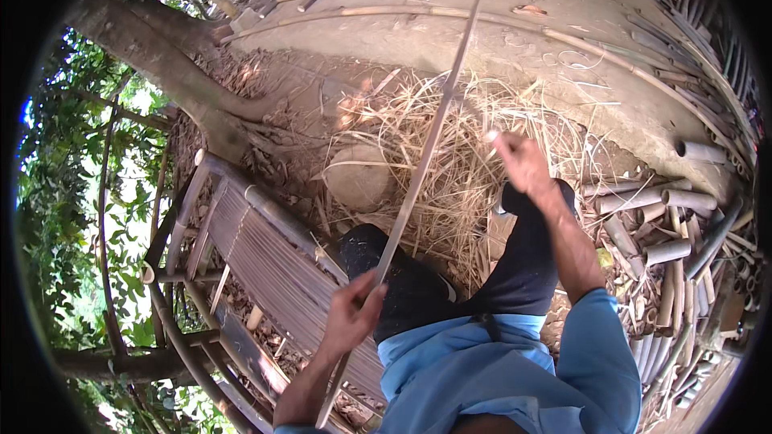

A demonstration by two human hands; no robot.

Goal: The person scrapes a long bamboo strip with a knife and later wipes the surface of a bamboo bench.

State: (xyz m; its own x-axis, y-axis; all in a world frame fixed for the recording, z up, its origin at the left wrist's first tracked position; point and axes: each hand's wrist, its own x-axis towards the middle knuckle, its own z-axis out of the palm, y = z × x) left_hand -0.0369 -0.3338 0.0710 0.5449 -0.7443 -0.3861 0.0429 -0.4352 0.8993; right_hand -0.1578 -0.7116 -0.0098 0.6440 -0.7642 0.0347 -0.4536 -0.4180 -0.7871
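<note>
Left hand (351,315) fingers (371,288) wrap tight round a long strip (426,153) — near its lower end. Right hand (521,162) is curled narrow above the shavings (450,161) — its hold I cannot tell.

A long thin bamboo strip (430,141) is gripped low down by the left hand (351,313), and the right hand (521,162) is raised beside it, closed. A pile of pale shavings (450,145) is seen below, with cut bamboo tubes (667,217) stacked at the right.
</note>
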